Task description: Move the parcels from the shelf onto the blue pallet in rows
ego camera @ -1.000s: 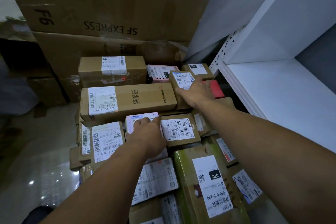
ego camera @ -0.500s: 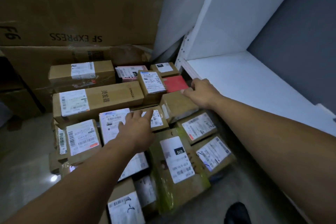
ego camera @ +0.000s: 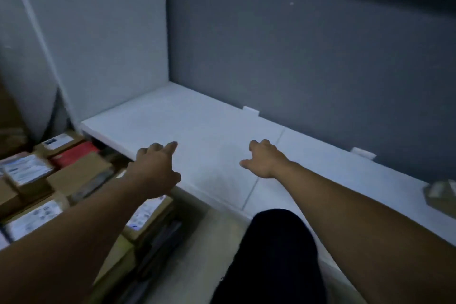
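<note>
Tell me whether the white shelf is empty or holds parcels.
Not empty: one brown parcel lies at the far right of the white shelf. The rest of it in view is bare.

White shelf (ego camera: 197,131): matt, smooth. Back panel (ego camera: 296,57) behind shelf: grey, matt. Parcels (ego camera: 79,173) left of shelf: brown cardboard, matt, w/ white paper labels (ego camera: 27,170); red parcel (ego camera: 74,157) smooth. Trouser leg (ego camera: 271,254) in front of shelf: black cloth.
</note>
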